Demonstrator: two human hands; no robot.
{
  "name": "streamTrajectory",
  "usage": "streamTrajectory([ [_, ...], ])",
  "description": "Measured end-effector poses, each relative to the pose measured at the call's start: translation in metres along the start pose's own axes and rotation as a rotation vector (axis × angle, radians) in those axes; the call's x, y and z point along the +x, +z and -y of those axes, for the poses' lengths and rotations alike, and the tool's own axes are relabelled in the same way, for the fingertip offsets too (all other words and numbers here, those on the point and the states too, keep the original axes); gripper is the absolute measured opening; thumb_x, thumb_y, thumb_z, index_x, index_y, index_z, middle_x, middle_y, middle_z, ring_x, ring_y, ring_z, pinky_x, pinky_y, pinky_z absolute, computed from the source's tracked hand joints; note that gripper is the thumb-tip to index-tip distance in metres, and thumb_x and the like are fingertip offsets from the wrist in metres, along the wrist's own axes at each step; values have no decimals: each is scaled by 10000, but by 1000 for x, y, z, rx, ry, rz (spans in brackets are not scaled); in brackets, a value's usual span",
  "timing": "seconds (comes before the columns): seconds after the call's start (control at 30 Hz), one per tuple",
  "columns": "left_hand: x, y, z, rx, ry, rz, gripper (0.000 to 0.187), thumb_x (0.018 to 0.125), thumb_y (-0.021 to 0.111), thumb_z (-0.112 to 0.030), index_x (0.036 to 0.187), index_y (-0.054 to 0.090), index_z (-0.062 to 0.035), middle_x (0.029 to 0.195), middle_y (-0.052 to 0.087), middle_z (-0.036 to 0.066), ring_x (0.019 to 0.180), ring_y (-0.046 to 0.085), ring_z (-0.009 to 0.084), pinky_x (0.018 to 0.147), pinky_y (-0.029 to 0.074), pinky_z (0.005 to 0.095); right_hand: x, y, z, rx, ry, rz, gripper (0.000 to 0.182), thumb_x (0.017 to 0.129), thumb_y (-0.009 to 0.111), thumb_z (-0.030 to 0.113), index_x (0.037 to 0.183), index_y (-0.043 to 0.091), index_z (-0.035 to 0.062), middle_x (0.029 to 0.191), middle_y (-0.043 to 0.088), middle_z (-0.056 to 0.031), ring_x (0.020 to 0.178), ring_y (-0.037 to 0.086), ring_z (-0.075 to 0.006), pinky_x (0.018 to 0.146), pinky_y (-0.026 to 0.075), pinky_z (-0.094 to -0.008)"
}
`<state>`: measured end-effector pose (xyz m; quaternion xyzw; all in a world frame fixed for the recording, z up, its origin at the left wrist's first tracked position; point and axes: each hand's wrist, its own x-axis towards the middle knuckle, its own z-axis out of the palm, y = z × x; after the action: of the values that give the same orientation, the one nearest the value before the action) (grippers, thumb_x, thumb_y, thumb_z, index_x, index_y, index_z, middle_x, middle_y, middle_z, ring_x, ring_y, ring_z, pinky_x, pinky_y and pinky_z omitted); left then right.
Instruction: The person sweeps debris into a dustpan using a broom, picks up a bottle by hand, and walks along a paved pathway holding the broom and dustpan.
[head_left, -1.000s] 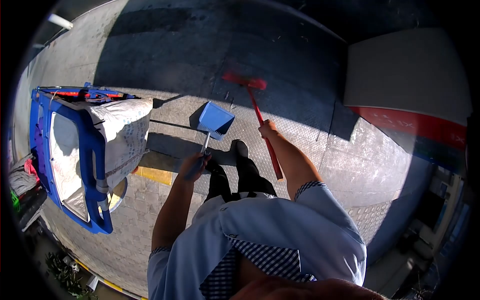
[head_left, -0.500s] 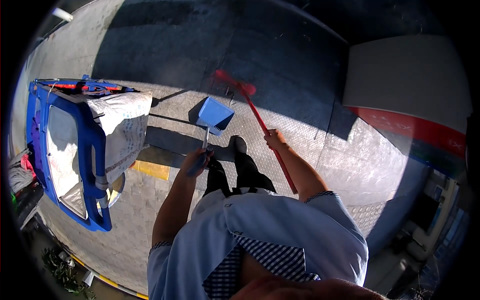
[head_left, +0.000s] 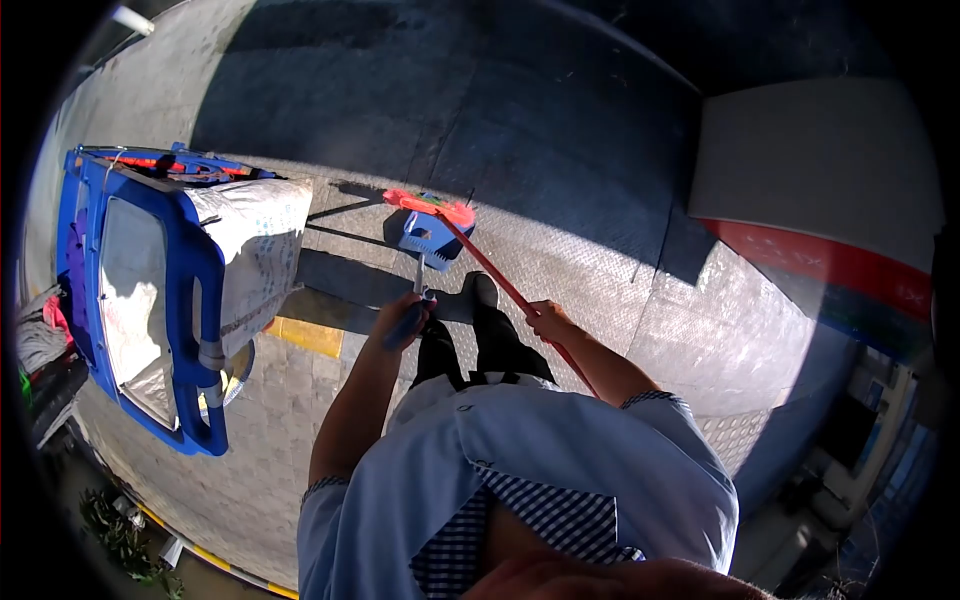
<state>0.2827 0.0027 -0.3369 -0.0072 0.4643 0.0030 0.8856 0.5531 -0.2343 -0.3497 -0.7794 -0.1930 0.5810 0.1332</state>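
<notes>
My left hand [head_left: 403, 320] is closed around the handle of a blue dustpan [head_left: 430, 236], whose pan is out in front of my feet. Closed on the red stick of a broom [head_left: 499, 277], my right hand [head_left: 548, 321] is farther to the right. The broom's red head lies across the far edge of the dustpan and hides part of it. Below the dustpan, one dark shoe [head_left: 484, 289] shows on the textured paving.
A blue cart [head_left: 207, 300] with a white sack [head_left: 262, 240] stands on my left. Yellow paving [head_left: 308, 337] runs beside it. To the right is a pale block with a red band [head_left: 800, 254]. A shadow covers the ground ahead.
The broom head has swung left and toward me, from the shaded ground onto the dustpan. The dustpan has barely shifted, and both hands keep their hold.
</notes>
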Motion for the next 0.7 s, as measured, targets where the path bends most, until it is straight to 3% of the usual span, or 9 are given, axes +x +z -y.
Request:
streamTrajectory([
  [0.07,2,-2,3,80,65,36,264,818,630,-189,928,552,37,863,648,141,567,631,122,417,529,211,2,-3,0,-49,-60,-75,154,823,550,164,901,631,58,583,583,-83,465,576,-181,437,483,-333],
  [0.2,0,0,3,110,93,23,266,814,639,-186,934,550,34,851,646,144,560,626,125,422,534,215,42,0,4,-115,-57,-171,168,806,557,175,896,630,53,611,612,-107,507,615,-218,465,501,-360],
  [0.3,2,-2,2,77,40,52,286,815,645,-197,956,549,33,864,644,146,571,631,132,428,541,226,64,15,9,-101,48,-104,180,788,557,186,873,623,42,578,594,-84,467,590,-192,445,495,-337],
  [0.37,-5,0,-1,-43,-73,63,228,839,596,-151,920,545,56,856,650,175,558,645,185,468,559,223,66,28,-2,-151,72,-66,189,781,563,178,891,631,41,577,596,-85,464,589,-189,448,497,-340],
  [0.4,-8,-4,-3,-99,-180,239,299,848,598,-161,991,520,90,930,637,181,606,654,190,495,567,230,51,29,2,-139,71,-49,190,778,574,176,900,634,42,577,597,-84,463,588,-186,446,495,-339],
  [0.5,-12,5,5,-243,-206,289,341,874,584,-172,1070,484,88,1001,611,186,647,652,188,539,575,239,1,28,-2,-54,36,-38,195,779,602,159,931,635,41,579,596,-77,452,577,-170,427,480,-329],
  [0.57,-12,2,4,14,-77,199,350,912,561,-205,1145,440,26,1067,567,186,684,625,148,563,570,245,-32,20,-5,46,77,-11,193,794,603,141,954,630,36,582,595,-73,442,567,-160,409,462,-318],
  [0.6,-8,7,4,122,-81,93,334,920,542,-207,1148,440,15,1032,571,173,681,616,138,549,567,238,-41,20,-13,72,67,-43,190,804,593,124,966,627,31,582,592,-69,436,560,-156,401,453,-312],
  [0.7,-11,31,-4,197,-140,98,260,909,532,-147,1081,478,40,890,586,130,637,603,131,552,536,204,-63,8,-39,223,58,-91,186,800,597,123,961,632,38,595,600,-71,442,565,-157,407,459,-316],
])
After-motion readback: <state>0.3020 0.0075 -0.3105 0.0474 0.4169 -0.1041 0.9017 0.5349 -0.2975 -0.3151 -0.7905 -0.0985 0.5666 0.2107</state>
